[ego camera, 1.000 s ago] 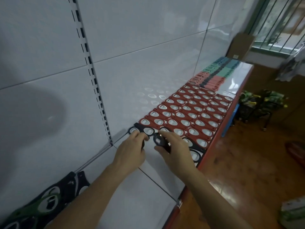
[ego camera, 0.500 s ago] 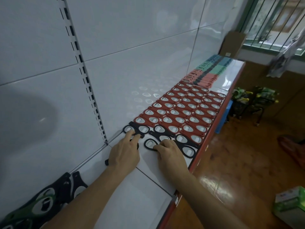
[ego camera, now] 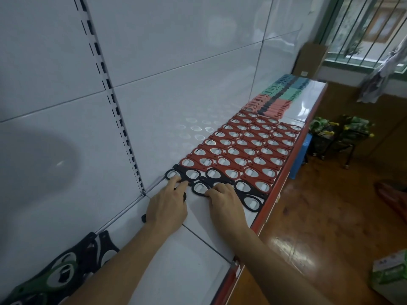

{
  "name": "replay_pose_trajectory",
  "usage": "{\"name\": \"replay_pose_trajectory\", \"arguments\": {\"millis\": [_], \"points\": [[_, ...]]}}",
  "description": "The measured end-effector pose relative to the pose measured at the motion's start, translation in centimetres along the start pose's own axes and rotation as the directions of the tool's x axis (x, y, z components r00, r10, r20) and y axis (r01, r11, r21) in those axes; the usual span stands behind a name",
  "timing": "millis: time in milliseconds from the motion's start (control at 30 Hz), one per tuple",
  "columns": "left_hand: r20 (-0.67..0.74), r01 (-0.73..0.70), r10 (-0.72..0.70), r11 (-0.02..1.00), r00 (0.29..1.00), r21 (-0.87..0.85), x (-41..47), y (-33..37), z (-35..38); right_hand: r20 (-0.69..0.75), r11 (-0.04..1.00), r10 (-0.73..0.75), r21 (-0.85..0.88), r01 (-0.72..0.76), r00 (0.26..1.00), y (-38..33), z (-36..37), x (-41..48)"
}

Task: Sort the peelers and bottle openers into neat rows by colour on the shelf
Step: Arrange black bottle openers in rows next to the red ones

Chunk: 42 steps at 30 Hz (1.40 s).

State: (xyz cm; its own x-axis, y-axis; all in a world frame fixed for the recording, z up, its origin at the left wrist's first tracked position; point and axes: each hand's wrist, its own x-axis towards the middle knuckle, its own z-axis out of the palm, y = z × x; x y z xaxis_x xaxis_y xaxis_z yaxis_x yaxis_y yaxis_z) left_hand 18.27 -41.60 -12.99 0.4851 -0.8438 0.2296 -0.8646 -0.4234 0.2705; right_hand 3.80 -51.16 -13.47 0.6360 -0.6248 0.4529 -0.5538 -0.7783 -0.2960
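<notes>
— So where does the black opener (ego camera: 199,187) lie from your grips?
— Under your right hand (ego camera: 224,201), flat on the shelf (ego camera: 198,249). Your fingers are bent and the tips press its handle. The thumb is hidden, so I cannot tell whether you pinch it. Its ring end points toward the wall (ego camera: 154,106), and its long axis runs across the shelf, like the black row (ego camera: 191,173) just beyond it.
— And the other grip?
— Your left hand (ego camera: 167,205) lies spread, fingertips on the wall end of that row. A dark piece (ego camera: 143,217) shows under your palm.
— What does the move call for?
— A short push away from you, I judge, axis kept square, until it sits against the black row. Your right hand is nearer. The red openers (ego camera: 242,148) lie tight behind, so a hard shove could ripple them. Two black ones (ego camera: 251,194) crowd the front edge. The peelers (ego camera: 275,102) are well apart, and a mixed pile (ego camera: 66,274) lies beside your left arm.
</notes>
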Motion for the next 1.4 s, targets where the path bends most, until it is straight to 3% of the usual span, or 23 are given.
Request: {"name": "replay_pose_trajectory", "arguments": {"millis": [100, 167, 200, 233, 267, 300, 333, 367, 433, 533, 700, 900, 1033, 1167, 1267, 1400], "points": [[-0.077, 0.016, -0.025, 0.993, 0.997, -0.117, -0.1, 0.7, -1.3, -0.019, 0.998, 0.041, 0.052, -0.04, 0.999, -0.2, -0.5, 0.0], [-0.244, -0.028, -0.071, 0.926, 0.967, -0.377, 0.0, 1.5, -2.9, -0.053, 0.971, 0.098, 0.226, -0.084, 0.994, -0.7, -1.4, 0.1], [-0.264, -0.022, -0.164, 0.811, 0.951, -0.584, 0.2, 2.1, -3.7, -0.029, 0.929, 0.119, 0.355, -0.101, 0.992, -1.2, -2.0, 0.0], [-0.185, 0.006, -0.269, 0.582, 0.945, -0.813, 0.5, 2.8, -4.5, 0.027, 0.859, 0.118, 0.498, -0.116, 0.993, -1.6, -2.8, -0.1], [-0.051, 0.035, -0.329, 0.252, 0.943, -0.967, 0.7, 3.6, -5.2, 0.107, 0.758, 0.101, 0.636, -0.146, 0.989, -2.2, -3.6, -0.2], [0.075, 0.062, -0.339, -0.05, 0.938, -0.997, 0.8, 4.3, -5.6, 0.176, 0.643, 0.074, 0.744, -0.182, 0.982, -2.7, -4.4, -0.4], [0.162, 0.078, -0.319, -0.261, 0.934, -0.962, 0.9, 4.9, -5.8, 0.206, 0.565, 0.049, 0.801, -0.197, 0.977, -3.0, -5.0, -0.6], [0.213, 0.093, -0.297, -0.371, 0.931, -0.924, 0.8, 5.5, -5.9, 0.2, 0.546, 0.04, 0.816, -0.189, 0.979, -3.1, -5.4, -0.8], [0.26, 0.109, -0.289, -0.449, 0.921, -0.887, 0.8, 6.1, -5.6, 0.141, 0.621, 0.076, 0.768, -0.157, 0.987, -2.8, -5.6, -1.0], [0.28, 0.12, -0.312, -0.446, 0.908, -0.887, 0.6, 6.9, -5.2, 0.081, 0.728, 0.119, 0.671, -0.142, 0.99, -1.4, -5.4, -1.1], [0.341, 0.167, -0.321, -0.465, 0.883, -0.87, 0.3, 8.2, -4.6, 0.114, 0.797, 0.043, 0.595, -0.103, 0.993, 0.0, -6.5, -1.5], [0.462, 0.287, -0.212, -0.547, 0.861, -0.787, -0.1, 8.6, -4.1, 0.066, 0.796, 0.232, 0.56, -0.229, 0.97, 0.9, -6.5, -2.2], [0.505, 0.424, -0.128, -0.392, 0.853, -0.816, -1.1, 8.8, -3.6, -0.052, 0.804, 0.321, 0.543, -0.243, 0.946, 1.4, -6.8, -2.5], [0.468, 0.344, -0.3, -0.383, 0.831, -0.857, -0.9, 8.2, -3.6, -0.107, 0.876, 0.297, 0.426, -0.226, 0.949, 3.6, -7.5, -3.3], [0.339, 0.319, -0.389, -0.117, 0.857, -0.941, -0.7, 7.9, -3.5, -0.027, 0.931, 0.262, 0.272, -0.246, 0.965, 4.5, -7.2, -5.0], [0.214, 0.29, -0.333, 0.2, 0.918, -0.936, -0.4, 7.5, -3.2, -0.047, 0.951, 0.26, 0.187, -0.247, 0.964, 4.8, -6.5, -7.1]]}}
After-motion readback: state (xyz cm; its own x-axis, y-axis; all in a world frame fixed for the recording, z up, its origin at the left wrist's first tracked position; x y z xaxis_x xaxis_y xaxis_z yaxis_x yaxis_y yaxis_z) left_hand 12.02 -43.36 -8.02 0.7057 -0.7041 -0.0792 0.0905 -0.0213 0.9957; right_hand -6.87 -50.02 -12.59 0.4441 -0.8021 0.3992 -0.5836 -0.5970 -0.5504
